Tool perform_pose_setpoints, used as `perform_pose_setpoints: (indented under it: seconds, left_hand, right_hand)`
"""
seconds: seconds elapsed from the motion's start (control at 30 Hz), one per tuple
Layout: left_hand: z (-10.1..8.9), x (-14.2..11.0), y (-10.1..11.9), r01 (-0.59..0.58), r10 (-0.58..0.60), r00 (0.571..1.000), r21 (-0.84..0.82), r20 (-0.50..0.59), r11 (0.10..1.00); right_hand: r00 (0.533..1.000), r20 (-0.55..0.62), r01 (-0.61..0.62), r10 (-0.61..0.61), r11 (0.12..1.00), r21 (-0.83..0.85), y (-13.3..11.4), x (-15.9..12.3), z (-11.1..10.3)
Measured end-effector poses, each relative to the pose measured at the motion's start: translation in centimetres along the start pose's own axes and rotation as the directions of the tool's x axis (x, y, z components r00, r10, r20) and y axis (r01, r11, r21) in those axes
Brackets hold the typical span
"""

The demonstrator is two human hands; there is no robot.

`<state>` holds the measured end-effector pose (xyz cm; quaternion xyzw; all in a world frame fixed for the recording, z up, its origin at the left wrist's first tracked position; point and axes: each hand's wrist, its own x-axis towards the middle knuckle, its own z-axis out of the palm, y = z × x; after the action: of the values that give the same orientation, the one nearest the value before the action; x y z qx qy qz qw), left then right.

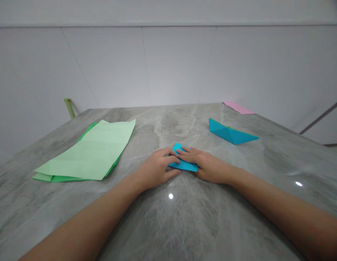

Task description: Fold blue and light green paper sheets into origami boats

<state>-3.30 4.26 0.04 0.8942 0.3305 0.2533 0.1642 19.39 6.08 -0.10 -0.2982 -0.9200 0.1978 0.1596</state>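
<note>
A small folded piece of blue paper [184, 165] lies on the table in front of me, its lower edge nearly straight and its top coming to a blunt tip. My left hand [160, 166] grips its left side with bent fingers, the thumb along the near edge. Stretched across the upper right part of the paper are the fingers of my right hand [203, 163], lying flat on it. The right thumb is mostly hidden. Both hands cover much of the folds. Farther off to the right rests a blue paper boat [233, 136] with a thin green edge showing.
Several light and darker green paper sheets [89, 152] are stacked on the left. A pink sheet [240, 108] lies at the far right corner of the grey marbled table [168, 224]. Behind the table stands a white wall [179, 61]; a green object [69, 107] shows beyond its left edge.
</note>
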Motion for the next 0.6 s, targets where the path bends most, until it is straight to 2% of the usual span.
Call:
perform_pose_setpoints:
  seconds: [0.13,0.23,0.37,0.47,0.6]
  left_hand:
    - [0.2,0.0,-0.5,0.058,-0.058,0.998,-0.006,-0.037,0.998]
    - [0.0,0.2,-0.5,0.156,-0.157,0.982,-0.021,-0.101,0.988]
    - [-0.2,0.4,0.0,0.263,-0.279,0.948,-0.119,-0.153,0.957]
    - [-0.3,0.4,0.4,0.320,-0.347,0.925,-0.180,-0.151,0.930]
    - [-0.2,0.5,0.6,0.372,-0.402,0.907,-0.208,-0.125,0.904]
  right_hand:
    - [0.999,0.028,0.028,-0.028,1.000,0.009,-0.1,0.0,-0.7]
    - [0.998,-0.059,0.033,-0.031,0.999,0.037,-0.7,0.2,-1.3]
    - [0.974,-0.159,-0.135,0.164,0.974,0.181,-0.9,0.4,-1.3]
    - [0.943,-0.148,-0.246,0.300,0.922,0.300,-0.4,0.5,-0.8]
    - [0.923,-0.119,-0.292,0.367,0.867,0.404,0.3,0.6,-0.3]
